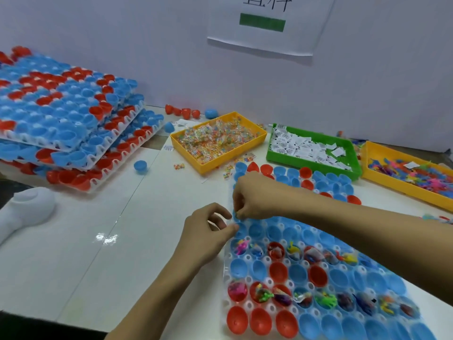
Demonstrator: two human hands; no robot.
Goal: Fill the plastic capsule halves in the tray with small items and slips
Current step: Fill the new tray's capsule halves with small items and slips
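A clear plastic tray [247,304] of blue and red capsule halves [278,268] lies at the front right. Two of its rows hold colourful small toys [323,299]; the other halves look empty. My right hand [255,197] hovers over the tray's left edge with fingers pinched together; what it pinches is too small to tell. My left hand [208,234] sits just below it at the tray's left rim, fingertips curled and touching the edge beside a blue half [239,228].
Behind the tray stand a yellow bin of wrapped sweets [218,141], a green bin of paper slips [311,148] and a yellow bin of small toys [411,175]. Stacked capsule trays [61,114] fill the back left. Loose halves [140,166] and a white object [27,207] lie left.
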